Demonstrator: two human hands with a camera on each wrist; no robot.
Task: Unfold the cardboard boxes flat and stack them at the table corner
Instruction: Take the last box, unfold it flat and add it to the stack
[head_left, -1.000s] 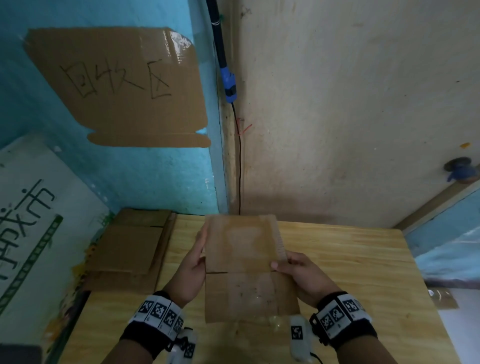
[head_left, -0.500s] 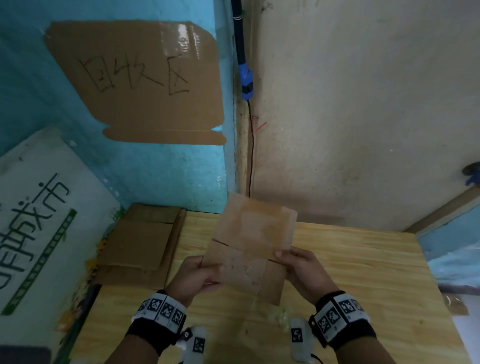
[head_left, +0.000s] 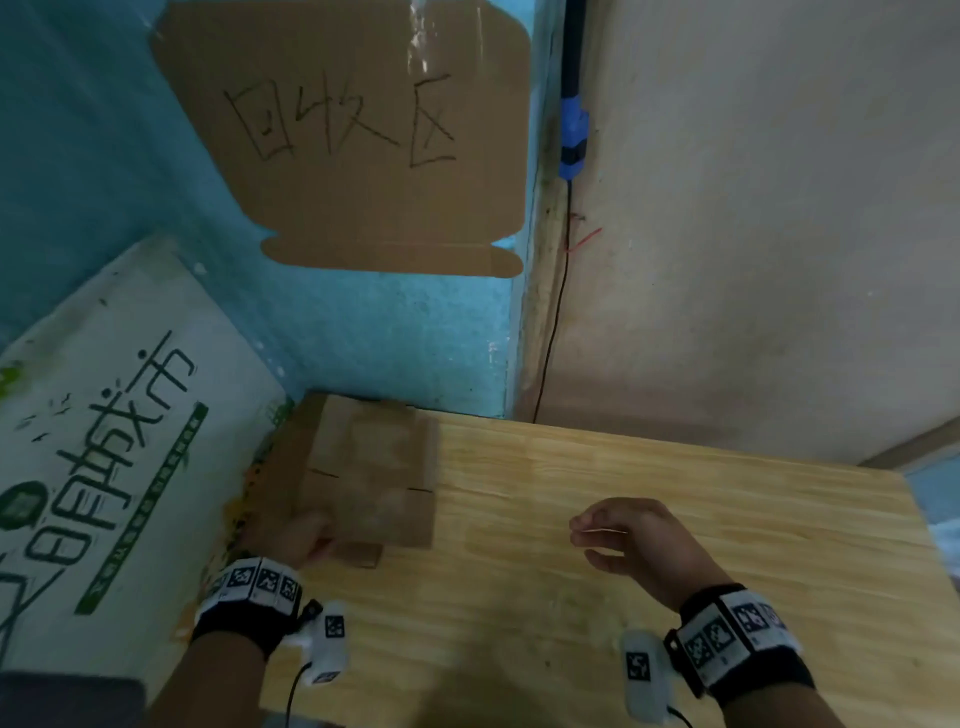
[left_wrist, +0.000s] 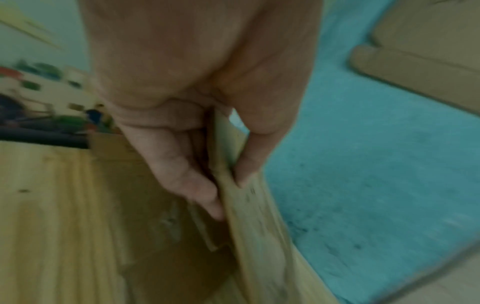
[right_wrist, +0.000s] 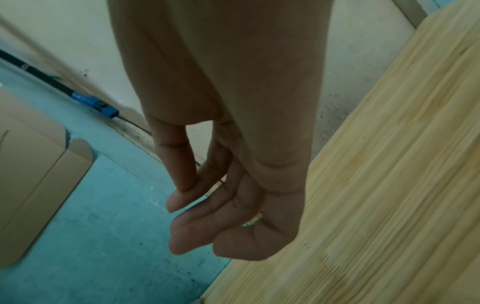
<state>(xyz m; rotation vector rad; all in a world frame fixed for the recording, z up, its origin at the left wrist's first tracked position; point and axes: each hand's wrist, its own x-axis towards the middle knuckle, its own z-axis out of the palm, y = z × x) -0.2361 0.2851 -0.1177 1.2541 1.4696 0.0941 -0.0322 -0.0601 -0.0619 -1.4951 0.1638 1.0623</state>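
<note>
A flattened brown cardboard box (head_left: 371, 483) lies over the stack of flat cardboard (head_left: 283, 457) at the far left corner of the wooden table (head_left: 649, 545). My left hand (head_left: 298, 535) pinches the near left edge of this box, thumb on top and fingers beneath; in the left wrist view the cardboard sheet (left_wrist: 249, 218) sits between thumb and fingers (left_wrist: 197, 185). My right hand (head_left: 618, 540) hovers over the middle of the table, holding nothing, its fingers (right_wrist: 189, 224) loosely curled.
A cardboard sign (head_left: 363, 135) with handwritten characters is taped to the blue wall above the corner. A white printed board (head_left: 104, 441) leans at the table's left side. A black cable with a blue connector (head_left: 571, 135) runs down the wall corner. The table's right half is bare wood.
The box has gone from mid-air in front of me down onto the corner stack at the left. My right hand let go of it and drew back over the table.
</note>
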